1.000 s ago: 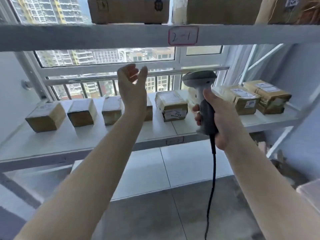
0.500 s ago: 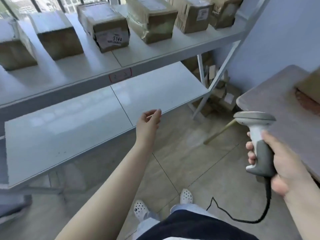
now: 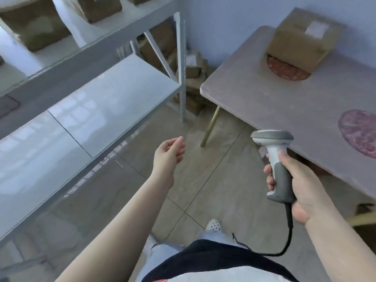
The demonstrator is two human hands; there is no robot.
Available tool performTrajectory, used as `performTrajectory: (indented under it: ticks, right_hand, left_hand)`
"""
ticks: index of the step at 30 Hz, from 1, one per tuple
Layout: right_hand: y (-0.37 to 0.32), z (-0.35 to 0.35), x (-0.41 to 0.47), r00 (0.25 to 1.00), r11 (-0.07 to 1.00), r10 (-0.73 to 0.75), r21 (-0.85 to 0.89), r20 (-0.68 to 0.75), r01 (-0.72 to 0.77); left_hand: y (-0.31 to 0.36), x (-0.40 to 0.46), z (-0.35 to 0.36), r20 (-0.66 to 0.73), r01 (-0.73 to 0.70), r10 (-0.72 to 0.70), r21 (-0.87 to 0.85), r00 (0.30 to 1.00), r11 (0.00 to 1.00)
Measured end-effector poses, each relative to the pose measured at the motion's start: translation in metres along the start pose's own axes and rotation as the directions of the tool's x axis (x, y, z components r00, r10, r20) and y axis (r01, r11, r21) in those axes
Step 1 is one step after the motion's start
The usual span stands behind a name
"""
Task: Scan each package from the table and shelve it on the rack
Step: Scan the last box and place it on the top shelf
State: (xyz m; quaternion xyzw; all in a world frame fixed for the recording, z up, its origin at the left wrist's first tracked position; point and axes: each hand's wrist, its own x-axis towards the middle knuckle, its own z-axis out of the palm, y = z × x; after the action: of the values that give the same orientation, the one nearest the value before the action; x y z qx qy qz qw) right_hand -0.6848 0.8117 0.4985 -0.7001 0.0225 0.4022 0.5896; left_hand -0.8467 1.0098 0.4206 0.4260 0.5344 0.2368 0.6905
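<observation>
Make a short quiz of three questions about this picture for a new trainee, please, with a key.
1. True or false: the left hand holds a package.
2. What does the right hand grip?
A. a scanner
B. a tape roll
C. a pen
3. Fill in: the box on the table partly covers a round red ____.

Key:
1. False. The left hand is open and holds nothing.
2. A. It grips the scanner by its handle; the cable hangs below.
3. Mark. The box sits on the far part of the table, over the edge of the mark.
</observation>
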Motion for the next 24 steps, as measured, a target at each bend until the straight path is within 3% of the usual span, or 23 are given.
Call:
performTrajectory:
  ticks: [12, 18, 24]
  right_hand:
    - [-0.016, -0.155, 0.024, 0.946, 0.977, -0.007, 0.2, -0.324, 0.075]
    - [-0.017, -0.197, 0.032, 0.869, 0.939, 0.066, 0.325, -0.491, 0.112]
    - [-0.044, -0.224, 0.062, 0.82, 0.891, 0.067, 0.404, -0.569, 0.208]
  left_hand:
    - [-0.022, 0.02, 0.218, 0.299, 0.093, -0.135, 0.148, 0.945, 0.985]
    - [-0.022, 0.04, 0.31, 0.445, 0.115, -0.2, 0.211, 0.873, 0.971]
    - [-0.011, 0.064, 0.392, 0.524, 0.109, -0.228, 0.249, 0.821, 0.962]
